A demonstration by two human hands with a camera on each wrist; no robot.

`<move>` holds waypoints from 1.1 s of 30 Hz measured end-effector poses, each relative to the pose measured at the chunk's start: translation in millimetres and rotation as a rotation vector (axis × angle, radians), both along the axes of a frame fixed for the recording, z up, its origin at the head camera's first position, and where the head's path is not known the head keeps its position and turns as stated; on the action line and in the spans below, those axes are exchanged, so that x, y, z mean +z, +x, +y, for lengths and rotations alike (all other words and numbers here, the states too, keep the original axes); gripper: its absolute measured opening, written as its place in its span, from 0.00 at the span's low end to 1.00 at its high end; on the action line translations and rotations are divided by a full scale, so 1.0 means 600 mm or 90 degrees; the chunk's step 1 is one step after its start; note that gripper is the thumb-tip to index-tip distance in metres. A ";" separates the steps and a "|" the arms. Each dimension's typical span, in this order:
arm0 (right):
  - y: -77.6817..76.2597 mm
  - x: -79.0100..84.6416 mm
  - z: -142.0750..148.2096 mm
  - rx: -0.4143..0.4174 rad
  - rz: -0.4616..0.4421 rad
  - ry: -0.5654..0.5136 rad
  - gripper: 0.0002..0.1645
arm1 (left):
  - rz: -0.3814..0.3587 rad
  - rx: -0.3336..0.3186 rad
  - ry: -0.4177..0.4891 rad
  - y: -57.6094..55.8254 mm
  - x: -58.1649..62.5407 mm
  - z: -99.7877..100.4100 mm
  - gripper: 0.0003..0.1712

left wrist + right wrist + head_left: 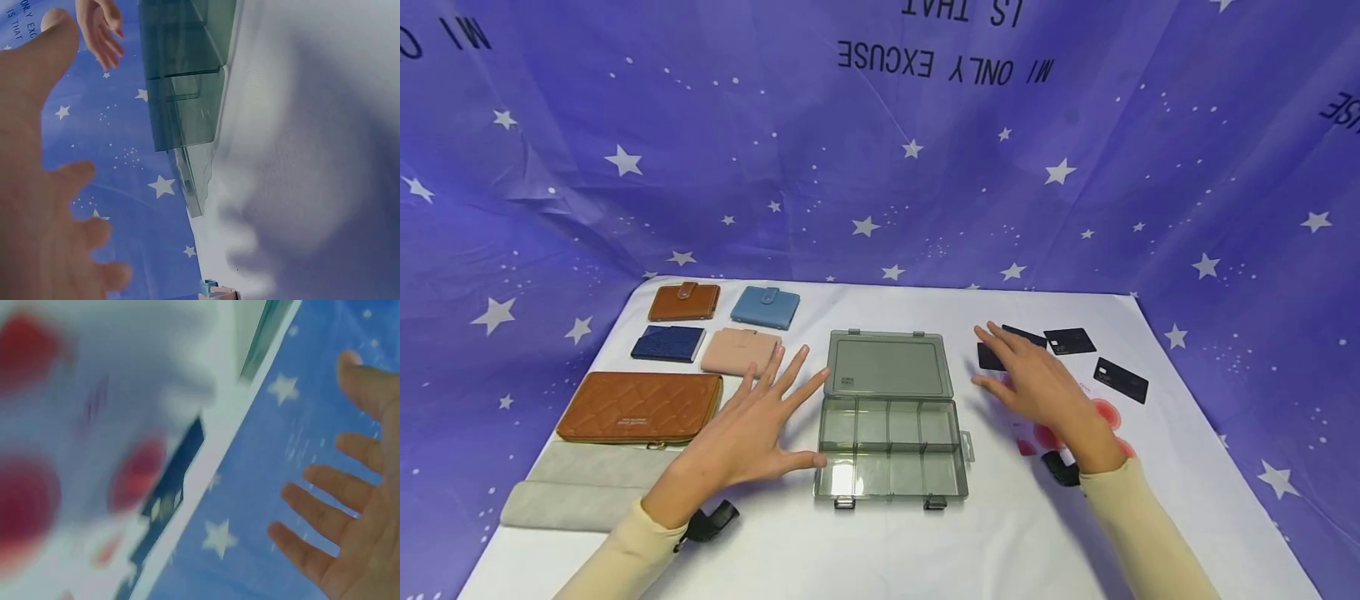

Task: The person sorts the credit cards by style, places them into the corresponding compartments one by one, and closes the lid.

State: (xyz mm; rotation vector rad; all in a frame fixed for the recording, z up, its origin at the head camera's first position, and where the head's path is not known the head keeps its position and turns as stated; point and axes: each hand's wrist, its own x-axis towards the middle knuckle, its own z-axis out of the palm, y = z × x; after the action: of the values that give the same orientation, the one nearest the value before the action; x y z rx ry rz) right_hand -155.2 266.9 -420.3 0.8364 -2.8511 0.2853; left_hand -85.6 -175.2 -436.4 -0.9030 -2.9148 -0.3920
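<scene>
My left hand hovers with fingers spread between the wallets and a clear grey compartment box. Its thumb overlaps the box's left edge in the head view. The box lies with its lid folded back, and no contents show in its compartments. On the other side, my right hand is held above several black cards and a sheet with red circles, partly hiding them. Its fingers are extended, nothing in them. In the left wrist view the box stands beyond the thumb.
At the left lie a brown card wallet, a light blue one, a navy one and a pink one. Nearer are a quilted brown purse and a grey folded pouch. A purple star-printed cloth hangs behind the white table.
</scene>
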 end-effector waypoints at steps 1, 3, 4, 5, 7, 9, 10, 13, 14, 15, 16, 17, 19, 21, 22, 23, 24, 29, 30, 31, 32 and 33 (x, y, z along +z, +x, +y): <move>-0.011 0.004 0.011 -0.006 -0.006 0.000 0.45 | 0.003 -0.013 0.014 0.001 0.001 -0.003 0.65; -0.030 0.008 0.031 -0.022 -0.025 0.005 0.40 | 0.005 -0.036 0.040 0.005 0.002 -0.009 0.65; -0.038 0.008 0.041 -0.033 -0.042 0.008 0.38 | 0.003 -0.049 0.057 0.007 0.001 -0.012 0.65; -0.046 0.006 0.050 -0.044 -0.062 0.011 0.37 | -0.001 -0.060 0.074 0.009 -0.001 -0.015 0.65; -0.061 -0.002 0.066 -0.070 -0.101 0.016 0.36 | -0.005 -0.080 0.108 0.013 -0.007 -0.020 0.63; -0.074 -0.014 0.079 -0.094 -0.138 0.018 0.35 | -0.006 -0.097 0.136 0.017 -0.012 -0.023 0.60; -0.079 -0.021 0.085 -0.103 -0.154 0.018 0.35 | -0.003 -0.106 0.146 0.019 -0.016 -0.024 0.58; -0.092 -0.040 0.098 -0.123 -0.189 0.011 0.35 | 0.012 -0.130 0.162 0.020 -0.025 -0.025 0.53; -0.094 -0.044 0.102 -0.127 -0.196 0.008 0.35 | 0.016 -0.137 0.163 0.019 -0.029 -0.024 0.52; -0.097 -0.049 0.105 -0.130 -0.201 0.007 0.35 | 0.017 -0.143 0.165 0.018 -0.031 -0.023 0.51; -0.098 -0.052 0.107 -0.131 -0.204 0.005 0.35 | 0.018 -0.149 0.164 0.017 -0.034 -0.021 0.50; -0.100 -0.055 0.110 -0.131 -0.207 0.005 0.34 | 0.019 -0.154 0.163 0.015 -0.037 -0.020 0.49; -0.102 -0.059 0.114 -0.130 -0.211 0.002 0.34 | 0.018 -0.158 0.157 0.014 -0.040 -0.018 0.47; -0.107 -0.062 0.115 -0.124 -0.212 -0.008 0.33 | 0.012 -0.154 0.154 0.013 -0.042 -0.016 0.46; -0.109 -0.063 0.116 -0.121 -0.214 -0.016 0.32 | 0.009 -0.151 0.151 0.013 -0.043 -0.016 0.46; -0.111 -0.063 0.116 -0.117 -0.216 -0.025 0.31 | 0.008 -0.148 0.148 0.012 -0.044 -0.016 0.46; -0.114 -0.063 0.116 -0.111 -0.215 -0.034 0.30 | 0.007 -0.146 0.146 0.012 -0.044 -0.015 0.46; -0.125 -0.060 0.115 -0.093 -0.215 -0.057 0.27 | 0.005 -0.141 0.145 0.008 -0.045 -0.011 0.46; -0.126 -0.058 0.114 -0.096 -0.214 -0.058 0.27 | 0.003 -0.140 0.146 0.006 -0.046 -0.010 0.46; -0.126 -0.057 0.113 -0.103 -0.214 -0.058 0.26 | 0.000 -0.139 0.144 0.004 -0.046 -0.008 0.46; -0.125 -0.055 0.112 -0.112 -0.216 -0.058 0.25 | -0.004 -0.138 0.143 0.001 -0.047 -0.007 0.46; -0.124 -0.053 0.111 -0.120 -0.216 -0.056 0.23 | -0.005 -0.137 0.142 -0.001 -0.047 -0.006 0.46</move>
State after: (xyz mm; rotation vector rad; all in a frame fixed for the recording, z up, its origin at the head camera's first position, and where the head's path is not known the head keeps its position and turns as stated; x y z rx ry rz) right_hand -229.7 333.6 -451.8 0.5395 -3.1707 0.5729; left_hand -86.3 -179.0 -464.7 -1.1806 -2.7159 -0.7190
